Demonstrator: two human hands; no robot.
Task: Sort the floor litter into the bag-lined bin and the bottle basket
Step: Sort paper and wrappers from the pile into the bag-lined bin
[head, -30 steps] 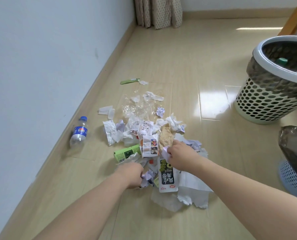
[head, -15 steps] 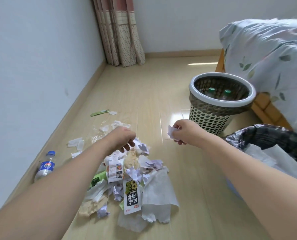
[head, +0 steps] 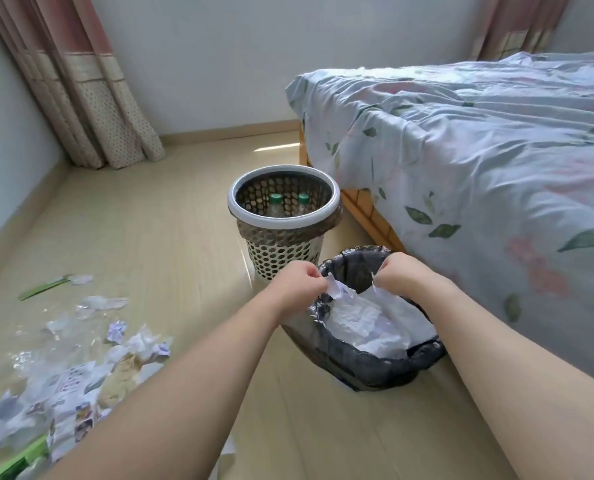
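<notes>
Both hands over bag-lined bin (head: 364,362): left hand (head: 297,284) fingers pinch paper scrap (head: 338,292), right hand (head: 401,273) fingers pinch another scrap. Risk: light paper drifts past rim below fingers. Bottle basket (head: 283,202) beyond.
</notes>
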